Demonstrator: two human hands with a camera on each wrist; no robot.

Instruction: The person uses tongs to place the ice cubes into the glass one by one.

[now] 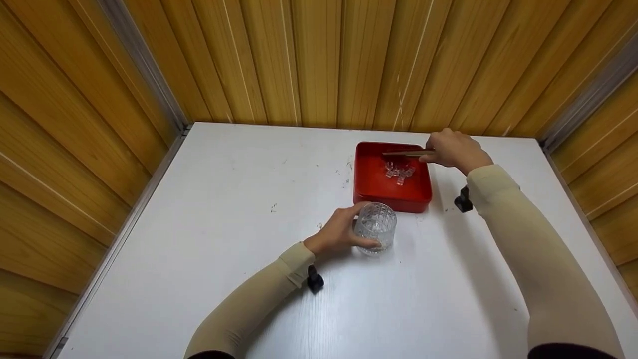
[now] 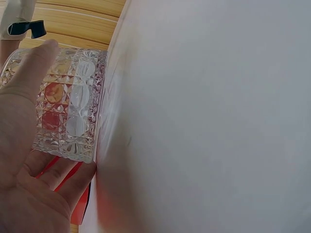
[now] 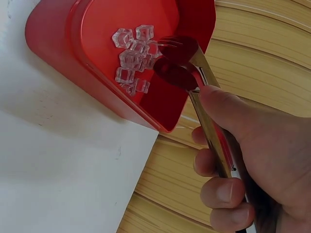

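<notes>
My left hand (image 1: 338, 232) grips a clear cut-pattern glass (image 1: 378, 227) standing upright on the table, thumb on one side and fingers on the other. The left wrist view shows its faceted wall (image 2: 68, 104) close up. Metal tongs (image 3: 208, 114) are held in my right hand (image 1: 454, 149), fingers and thumb wrapped about the arms. Their tips reach into a red square tray (image 1: 366, 184), parted slightly and right beside the cubes in the right wrist view. Several clear ice-like cubes (image 3: 130, 59) lie in a loose cluster on the tray's floor.
The white table (image 1: 224, 199) carries small dark marks near the tray. Yellow wood-look panels (image 1: 319, 65) rise behind it and at both sides, with metal posts (image 1: 149, 65) in the corners. The tray stands just beyond the glass, near the table's back edge.
</notes>
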